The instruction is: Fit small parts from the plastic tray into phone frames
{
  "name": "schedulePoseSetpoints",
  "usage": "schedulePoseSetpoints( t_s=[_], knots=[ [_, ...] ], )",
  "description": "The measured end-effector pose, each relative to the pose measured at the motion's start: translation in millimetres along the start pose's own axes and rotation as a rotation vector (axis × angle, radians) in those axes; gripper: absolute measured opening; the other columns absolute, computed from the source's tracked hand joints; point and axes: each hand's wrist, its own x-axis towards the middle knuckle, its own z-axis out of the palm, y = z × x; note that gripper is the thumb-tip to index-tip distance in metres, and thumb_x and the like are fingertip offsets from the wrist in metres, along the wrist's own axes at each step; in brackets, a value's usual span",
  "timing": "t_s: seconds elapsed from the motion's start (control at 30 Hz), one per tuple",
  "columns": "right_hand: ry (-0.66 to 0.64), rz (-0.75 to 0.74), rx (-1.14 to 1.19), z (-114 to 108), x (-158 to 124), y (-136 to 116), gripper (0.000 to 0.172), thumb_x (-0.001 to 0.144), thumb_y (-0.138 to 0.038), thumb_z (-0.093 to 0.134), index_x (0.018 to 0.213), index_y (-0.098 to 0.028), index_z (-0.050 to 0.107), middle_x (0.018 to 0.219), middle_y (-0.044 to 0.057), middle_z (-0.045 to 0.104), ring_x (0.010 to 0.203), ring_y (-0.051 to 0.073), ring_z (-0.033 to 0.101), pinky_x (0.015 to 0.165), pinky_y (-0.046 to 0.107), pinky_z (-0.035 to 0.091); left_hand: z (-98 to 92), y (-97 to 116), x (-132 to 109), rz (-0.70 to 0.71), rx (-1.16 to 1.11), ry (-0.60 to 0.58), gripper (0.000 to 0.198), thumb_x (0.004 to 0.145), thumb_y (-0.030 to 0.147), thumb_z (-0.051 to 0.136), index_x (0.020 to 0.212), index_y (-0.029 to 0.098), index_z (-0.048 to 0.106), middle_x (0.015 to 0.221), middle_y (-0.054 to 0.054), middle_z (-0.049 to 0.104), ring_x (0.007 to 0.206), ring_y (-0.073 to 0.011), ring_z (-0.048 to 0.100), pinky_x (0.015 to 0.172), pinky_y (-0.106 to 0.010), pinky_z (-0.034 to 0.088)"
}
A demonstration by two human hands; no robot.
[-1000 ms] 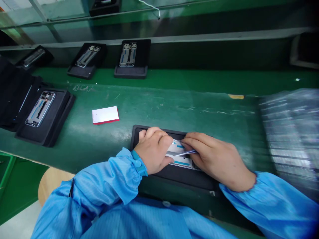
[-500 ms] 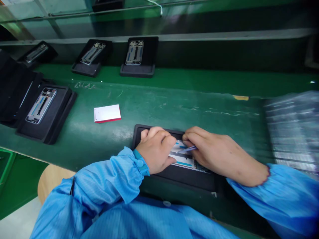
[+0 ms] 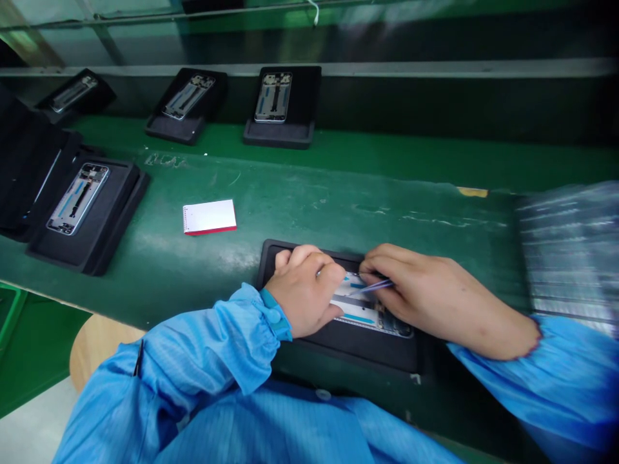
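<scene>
An opened phone [image 3: 358, 314] with blue adhesive strips and bare inner parts lies in a black foam tray [image 3: 377, 353] close to my body. My left hand [image 3: 307, 291] covers the phone's left end, fingers curled and thumb along its near side, steadying it. In my right hand [image 3: 411, 287] is a pair of tweezers [image 3: 374, 287], pinched between thumb and fingers. Their tips point left over the middle of the phone. My left fingers and palm hide that end of the phone and part of the tray.
A small white notepad [image 3: 209, 216] lies beyond my left hand. More opened phones rest in black trays, one on the left stack [image 3: 78, 198], another at the back [image 3: 273, 96]. A blurred clear plastic stack [image 3: 573, 251] is at the right.
My right hand and the tweezers have shifted slightly right, showing more of the phone's right end. My left hand stays on the phone. The view has moved a little.
</scene>
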Motion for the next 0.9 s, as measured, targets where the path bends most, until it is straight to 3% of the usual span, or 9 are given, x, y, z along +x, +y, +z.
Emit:
schedulePoseSetpoints(
  t_s=[0.17, 0.33, 0.9],
  knots=[
    [0.041, 0.025, 0.047, 4.1, -3.8, 0.7, 0.022, 0.1, -0.031, 0.058, 0.111, -0.025, 0.076, 0.108, 0.008, 0.079, 0.082, 0.024, 0.074, 0.068, 0.037, 0.054, 0.3, -0.3, -0.3, 0.001, 0.007, -0.005, 0.043, 0.09, 0.033, 0.092, 0.121, 0.022, 0.063, 0.138, -0.015, 0.072, 0.142, -0.0388, 0.057, 0.108, -0.056, 0.043],
    [0.023, 0.015, 0.045, 6.1, -3.0, 0.9, 0.019, 0.102, -0.027, 0.054, 0.107, -0.024, 0.072, 0.104, 0.008, 0.077, 0.084, 0.023, 0.074, 0.07, 0.036, 0.055, -0.6, 0.1, -0.1, 0.008, 0.022, -0.004, 0.044, 0.091, 0.032, 0.092, 0.122, 0.021, 0.062, 0.139, -0.014, 0.072, 0.143, -0.0376, 0.057, 0.107, -0.055, 0.043],
    [-0.153, -0.188, -0.023, -9.2, 7.2, 11.2, 0.019, 0.106, -0.023, 0.05, 0.1, -0.022, 0.067, 0.099, 0.007, 0.071, 0.073, 0.018, 0.062, 0.064, 0.033, 0.042, -5.3, -1.2, -0.4, 0.02, 0.01, -0.051, 0.041, 0.095, 0.031, 0.086, 0.126, 0.021, 0.062, 0.144, -0.016, 0.069, 0.146, -0.0394, 0.053, 0.106, -0.056, 0.044]
  ],
)
